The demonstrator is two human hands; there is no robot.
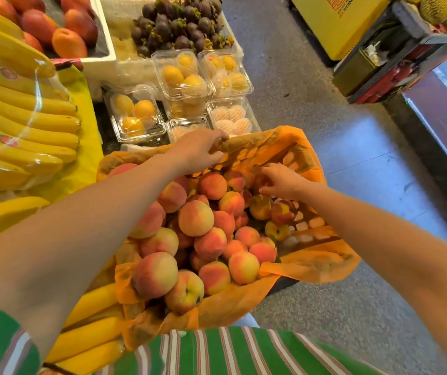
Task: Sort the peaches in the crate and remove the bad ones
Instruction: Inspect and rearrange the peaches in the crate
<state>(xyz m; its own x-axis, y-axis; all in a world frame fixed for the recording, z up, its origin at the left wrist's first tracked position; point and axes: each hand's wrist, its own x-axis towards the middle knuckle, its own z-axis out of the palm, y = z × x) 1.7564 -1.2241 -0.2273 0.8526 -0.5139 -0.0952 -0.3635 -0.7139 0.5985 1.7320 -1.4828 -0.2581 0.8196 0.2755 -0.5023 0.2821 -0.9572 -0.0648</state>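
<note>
A crate lined with orange plastic sheet (314,263) stands in front of me, heaped with several pink-yellow peaches (195,217). My left hand (198,150) grips the far edge of the orange liner at the crate's back rim. Over the far right part of the pile my right hand (279,182) has curled fingers closing on a peach (260,182) that it mostly hides. The crate's lattice wall (303,223) shows through the liner on the right.
Bagged bananas (22,109) lie to the left, more bananas (95,328) at the near left. Clear clamshells of yellow fruit (181,74) sit beyond the crate, mangosteens (179,23) and mangoes (68,31) further back. Grey floor (365,163) and boxes (444,117) are on the right.
</note>
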